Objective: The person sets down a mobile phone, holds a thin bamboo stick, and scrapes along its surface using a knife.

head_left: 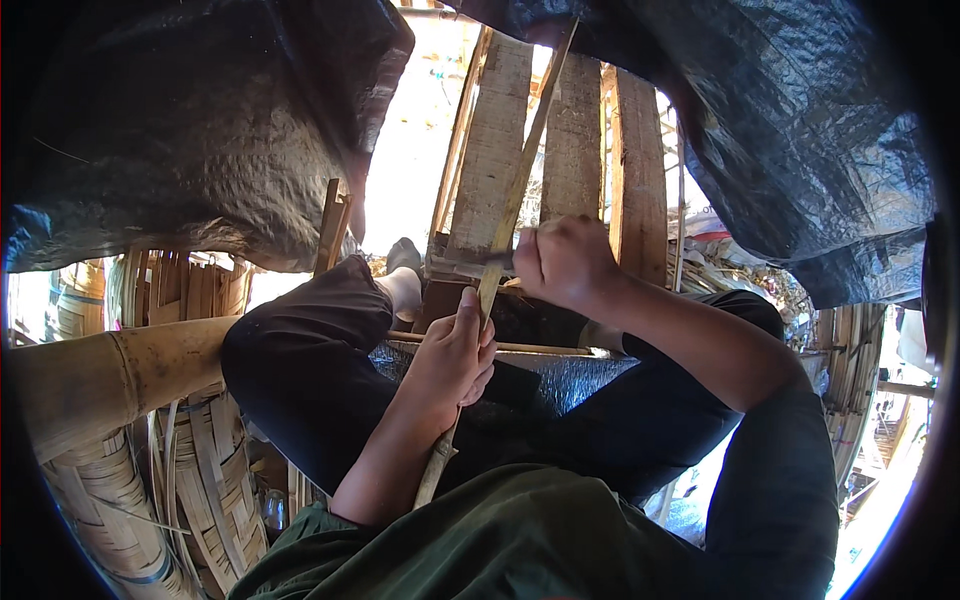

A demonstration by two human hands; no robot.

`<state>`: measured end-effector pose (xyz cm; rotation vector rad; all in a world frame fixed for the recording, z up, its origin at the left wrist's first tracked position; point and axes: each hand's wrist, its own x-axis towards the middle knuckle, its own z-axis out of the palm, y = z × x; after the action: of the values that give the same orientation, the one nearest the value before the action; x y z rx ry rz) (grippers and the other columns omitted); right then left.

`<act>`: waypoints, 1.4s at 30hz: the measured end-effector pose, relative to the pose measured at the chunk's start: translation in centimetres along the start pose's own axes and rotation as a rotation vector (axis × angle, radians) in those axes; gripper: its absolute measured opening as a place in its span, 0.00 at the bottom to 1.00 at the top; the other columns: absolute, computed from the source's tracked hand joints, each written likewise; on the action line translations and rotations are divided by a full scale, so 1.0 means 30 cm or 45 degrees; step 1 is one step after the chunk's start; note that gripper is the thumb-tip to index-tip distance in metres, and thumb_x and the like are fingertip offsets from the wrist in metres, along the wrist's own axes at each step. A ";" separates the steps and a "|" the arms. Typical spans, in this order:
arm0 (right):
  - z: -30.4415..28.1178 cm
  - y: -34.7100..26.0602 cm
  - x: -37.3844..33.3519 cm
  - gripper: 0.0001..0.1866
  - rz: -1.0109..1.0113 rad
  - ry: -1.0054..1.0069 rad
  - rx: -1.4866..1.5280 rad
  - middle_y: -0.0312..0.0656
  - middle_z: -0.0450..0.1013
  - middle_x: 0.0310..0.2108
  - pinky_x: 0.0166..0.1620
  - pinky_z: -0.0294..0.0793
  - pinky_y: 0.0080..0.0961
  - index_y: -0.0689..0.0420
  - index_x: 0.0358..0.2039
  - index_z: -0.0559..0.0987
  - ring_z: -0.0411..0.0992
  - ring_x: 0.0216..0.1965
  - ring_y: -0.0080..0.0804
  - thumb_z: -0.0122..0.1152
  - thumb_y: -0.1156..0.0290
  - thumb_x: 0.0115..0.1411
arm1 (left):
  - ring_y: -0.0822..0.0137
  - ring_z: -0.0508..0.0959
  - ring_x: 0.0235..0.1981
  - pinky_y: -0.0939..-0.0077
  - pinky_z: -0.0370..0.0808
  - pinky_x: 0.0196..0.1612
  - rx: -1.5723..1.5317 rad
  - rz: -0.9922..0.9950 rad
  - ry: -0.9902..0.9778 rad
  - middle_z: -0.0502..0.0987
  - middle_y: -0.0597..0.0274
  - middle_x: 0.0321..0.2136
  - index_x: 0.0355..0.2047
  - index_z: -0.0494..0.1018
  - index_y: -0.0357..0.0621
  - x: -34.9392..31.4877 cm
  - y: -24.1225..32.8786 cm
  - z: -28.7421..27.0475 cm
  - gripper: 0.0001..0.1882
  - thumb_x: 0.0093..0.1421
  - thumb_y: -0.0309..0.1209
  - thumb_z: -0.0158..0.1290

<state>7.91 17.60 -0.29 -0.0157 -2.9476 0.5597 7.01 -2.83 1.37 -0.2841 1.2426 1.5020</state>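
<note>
A long bamboo strip (522, 165) slants from beside my waist up over the wooden slats. My left hand (452, 358) is closed around its lower part, thumb lying along it. The strip's lower end (436, 470) passes beneath my left forearm and rests near my shirt. My right hand (568, 262) is a fist just above and to the right of the left one, closed on a knife. The knife's dark blade (463, 268) lies crosswise at the strip; its handle is mostly hidden in the fist.
Wooden slats (575, 130) stand in front of me. Dark plastic sheeting hangs at the left (210, 150) and right (800, 130). A thick bamboo pole (130, 375) runs in from the left beside my knee, above woven bamboo baskets (115, 510).
</note>
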 end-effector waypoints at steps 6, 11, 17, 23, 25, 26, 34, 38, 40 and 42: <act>-0.041 0.007 0.036 0.24 0.195 0.104 -0.058 0.54 0.64 0.07 0.19 0.72 0.42 0.62 0.08 0.70 0.70 0.11 0.49 0.47 0.68 0.61 | 0.80 0.51 0.05 0.83 0.47 0.07 -0.038 0.023 -0.080 0.53 0.75 0.09 0.22 0.59 0.51 -0.008 -0.009 -0.004 0.26 0.71 0.55 0.35; -0.062 -0.046 0.005 0.24 0.194 -0.135 0.059 0.56 0.64 0.07 0.25 0.76 0.46 0.63 0.09 0.72 0.71 0.13 0.54 0.47 0.67 0.62 | 0.80 0.51 0.05 0.83 0.47 0.07 -0.077 -0.028 -0.088 0.52 0.75 0.09 0.22 0.60 0.52 -0.011 -0.002 -0.014 0.26 0.71 0.54 0.35; -0.038 -0.063 -0.035 0.24 0.116 -0.115 0.062 0.54 0.65 0.07 0.25 0.75 0.48 0.64 0.09 0.71 0.70 0.12 0.55 0.48 0.66 0.61 | 0.79 0.51 0.05 0.80 0.47 0.06 -0.071 -0.081 -0.093 0.52 0.74 0.09 0.21 0.58 0.50 0.001 0.003 -0.009 0.27 0.71 0.55 0.34; -0.037 0.041 0.042 0.25 0.196 0.062 -0.045 0.54 0.64 0.06 0.21 0.73 0.43 0.63 0.07 0.71 0.70 0.11 0.51 0.48 0.67 0.61 | 0.79 0.50 0.05 0.81 0.47 0.07 -0.111 -0.108 -0.104 0.51 0.74 0.09 0.21 0.58 0.51 0.011 0.003 -0.017 0.28 0.71 0.56 0.33; -0.043 -0.050 -0.018 0.25 0.061 -0.161 0.042 0.54 0.64 0.06 0.21 0.73 0.43 0.62 0.07 0.71 0.70 0.12 0.52 0.47 0.68 0.61 | 0.79 0.50 0.05 0.81 0.47 0.06 -0.109 -0.130 -0.115 0.52 0.74 0.09 0.21 0.58 0.51 0.015 0.008 -0.009 0.28 0.71 0.56 0.33; -0.038 -0.075 -0.048 0.24 0.037 -0.105 0.083 0.54 0.65 0.08 0.23 0.74 0.45 0.63 0.09 0.72 0.71 0.13 0.53 0.47 0.68 0.62 | 0.79 0.51 0.05 0.81 0.47 0.06 -0.100 -0.163 -0.127 0.52 0.74 0.09 0.21 0.58 0.51 0.008 0.005 -0.005 0.28 0.70 0.56 0.33; -0.038 -0.019 0.003 0.24 0.217 -0.185 0.032 0.56 0.68 0.10 0.26 0.75 0.47 0.65 0.11 0.73 0.71 0.13 0.54 0.46 0.66 0.62 | 0.80 0.50 0.05 0.82 0.47 0.07 -0.089 -0.127 -0.109 0.52 0.75 0.09 0.21 0.58 0.51 0.012 0.005 -0.006 0.27 0.70 0.56 0.34; -0.058 0.028 0.043 0.24 0.258 -0.112 0.055 0.56 0.68 0.11 0.26 0.75 0.46 0.65 0.11 0.73 0.72 0.15 0.55 0.47 0.66 0.62 | 0.80 0.51 0.05 0.82 0.47 0.07 -0.091 -0.118 -0.125 0.52 0.75 0.09 0.21 0.58 0.52 0.001 0.008 -0.012 0.27 0.70 0.56 0.34; -0.051 0.144 0.081 0.24 0.352 0.037 -0.079 0.57 0.69 0.12 0.29 0.76 0.46 0.64 0.12 0.74 0.74 0.18 0.56 0.46 0.65 0.62 | 0.80 0.51 0.05 0.83 0.47 0.07 -0.090 -0.133 -0.148 0.52 0.75 0.09 0.21 0.58 0.52 0.007 0.010 0.000 0.27 0.70 0.56 0.34; -0.061 0.043 0.064 0.24 0.369 -0.092 0.035 0.57 0.70 0.13 0.30 0.77 0.47 0.64 0.12 0.74 0.74 0.19 0.56 0.45 0.65 0.62 | 0.80 0.51 0.05 0.83 0.47 0.07 -0.110 -0.137 -0.130 0.52 0.75 0.09 0.21 0.58 0.51 0.008 0.008 -0.012 0.27 0.70 0.56 0.34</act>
<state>6.25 19.55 1.19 -0.4343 -3.0265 0.6499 6.58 -2.95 1.18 -0.3219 1.0673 1.4615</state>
